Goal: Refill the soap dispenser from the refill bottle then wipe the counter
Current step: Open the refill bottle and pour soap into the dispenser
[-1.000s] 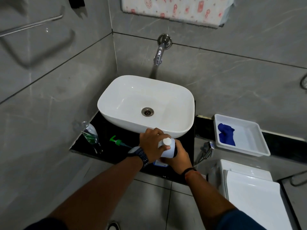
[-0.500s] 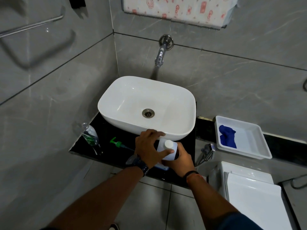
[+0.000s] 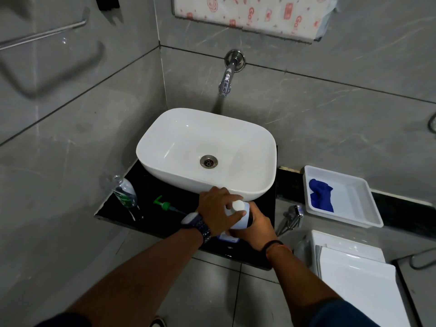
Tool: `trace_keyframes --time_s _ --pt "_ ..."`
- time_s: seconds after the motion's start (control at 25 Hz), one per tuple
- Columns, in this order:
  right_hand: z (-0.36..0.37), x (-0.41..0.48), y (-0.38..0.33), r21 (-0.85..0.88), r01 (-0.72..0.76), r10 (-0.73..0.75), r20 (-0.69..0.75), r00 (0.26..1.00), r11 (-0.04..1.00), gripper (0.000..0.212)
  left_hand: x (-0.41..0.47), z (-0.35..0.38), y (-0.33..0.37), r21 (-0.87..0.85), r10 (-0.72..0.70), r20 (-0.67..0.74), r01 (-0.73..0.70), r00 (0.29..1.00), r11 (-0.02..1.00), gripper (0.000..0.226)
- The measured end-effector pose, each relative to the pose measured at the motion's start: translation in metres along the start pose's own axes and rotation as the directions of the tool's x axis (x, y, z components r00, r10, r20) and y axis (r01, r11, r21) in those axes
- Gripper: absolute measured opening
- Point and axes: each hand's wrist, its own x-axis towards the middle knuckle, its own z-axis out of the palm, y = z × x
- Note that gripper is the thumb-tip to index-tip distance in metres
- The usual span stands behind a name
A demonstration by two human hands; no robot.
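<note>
A white refill bottle [image 3: 241, 217] with a white cap [image 3: 237, 205] stands on the black counter [image 3: 162, 223] in front of the basin. My right hand [image 3: 256, 226] grips its body from the right. My left hand [image 3: 218, 210] curls over the bottle's top, thumb and fingers around the cap. At the counter's left end stands the clear soap dispenser bottle [image 3: 125, 192] with a green label and no pump on it. Its green pump [image 3: 165, 205] lies flat on the counter between the dispenser and my left hand. A blue cloth [image 3: 320, 195] lies in a white tray [image 3: 358, 208] at the right.
A white basin [image 3: 165, 147] fills the back of the counter under a chrome wall tap [image 3: 226, 79]. Grey tiled walls close in the left and back. A white toilet cistern [image 3: 354, 279] and a chrome spray handle [image 3: 291, 214] sit to the right.
My left hand has shifted its fingers around the cap while my right hand keeps holding the bottle's body. The bottle stays in the same spot.
</note>
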Motion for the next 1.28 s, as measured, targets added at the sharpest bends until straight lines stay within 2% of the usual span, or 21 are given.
trace_keyframes --time_s 0.08,0.24,0.44,0.56,0.64,0.76,1.0,1.16,1.28 --pt "-0.001 0.001 0.000 -0.020 -0.006 0.006 0.002 1.000 1.000 0.076 0.005 0.000 0.002 0.014 -0.002 -0.019 0.002 1.000 1.000 0.036" --pt "-0.002 0.000 -0.002 -0.032 -0.007 0.008 0.012 1.000 0.999 0.071 0.010 0.000 -0.002 0.014 -0.019 -0.066 0.020 0.998 1.000 0.036" --pt "-0.006 -0.003 -0.003 0.011 -0.007 0.007 0.009 1.000 1.000 0.072 0.000 0.001 -0.004 -0.020 0.092 0.056 -0.091 0.994 0.996 0.066" --pt "-0.007 -0.001 -0.004 -0.009 -0.015 0.015 0.029 0.999 1.000 0.076 0.001 0.003 -0.004 -0.027 0.169 0.048 -0.168 0.984 0.985 0.049" --pt "-0.006 0.000 -0.004 -0.021 -0.011 0.012 0.030 0.999 1.000 0.077 0.006 0.002 -0.005 0.020 0.172 0.084 -0.174 0.982 0.984 0.039" --pt "-0.005 0.002 -0.005 -0.035 -0.005 0.006 0.036 0.999 0.999 0.079 0.011 -0.001 -0.006 0.085 0.159 0.096 -0.167 0.983 0.982 0.039" --pt "-0.008 0.004 -0.005 -0.005 0.002 -0.002 0.044 0.999 1.000 0.073 0.024 -0.004 0.002 0.032 0.123 -0.142 -0.120 0.982 0.992 0.032" --pt "-0.016 0.004 -0.001 0.021 -0.006 0.006 0.003 1.000 1.000 0.065 0.018 -0.004 -0.027 0.020 0.000 -0.134 0.002 0.991 1.000 0.029" --pt "-0.024 0.004 0.006 0.028 -0.016 0.017 -0.016 1.000 0.999 0.069 0.002 0.008 -0.057 0.049 -0.093 -0.031 0.094 0.995 0.994 0.031"
